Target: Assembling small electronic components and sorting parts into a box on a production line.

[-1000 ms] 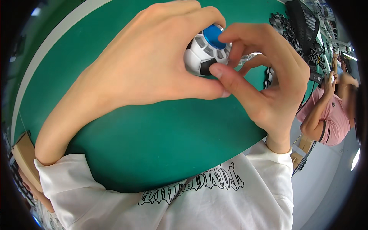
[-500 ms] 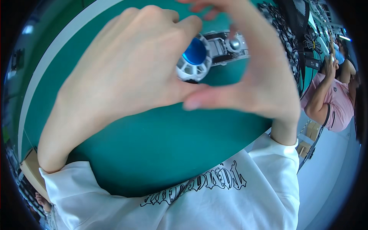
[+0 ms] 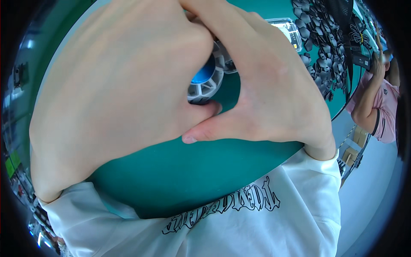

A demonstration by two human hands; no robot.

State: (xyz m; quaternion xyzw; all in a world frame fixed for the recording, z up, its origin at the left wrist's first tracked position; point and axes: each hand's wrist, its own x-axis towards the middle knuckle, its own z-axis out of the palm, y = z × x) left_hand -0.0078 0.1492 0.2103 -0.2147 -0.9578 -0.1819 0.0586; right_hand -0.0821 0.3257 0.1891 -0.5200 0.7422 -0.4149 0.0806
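Note:
A round silver part with spokes and a blue centre [image 3: 207, 77] shows between my two hands, above the green table top. My left hand [image 3: 120, 81] curves around its near left side, fingers closed and mostly out of sight. From the right, my right hand [image 3: 274, 85] arches over the far side, its fingers bent and their tips hidden behind my left hand. The right thumb lies across the left thumb just below the part. Past my right knuckles, a clear case with silvery innards [image 3: 291, 34] sticks out. Whether it joins the round part is hidden.
Many small dark grey pieces [image 3: 321, 43] lie heaped on the green table top [image 3: 180, 180] at the far right. Beside them are a black mesh bag [image 3: 342, 13] and a bundled cable [image 3: 358, 36]. A person in pink [image 3: 381, 103] sits beyond; cardboard boxes [image 3: 355, 145] stand below.
My right hand has come left and nearer, closing in over the round part until its thumb crosses my left thumb. More of the dark heap shows. The clear-and-silver body is now mostly covered.

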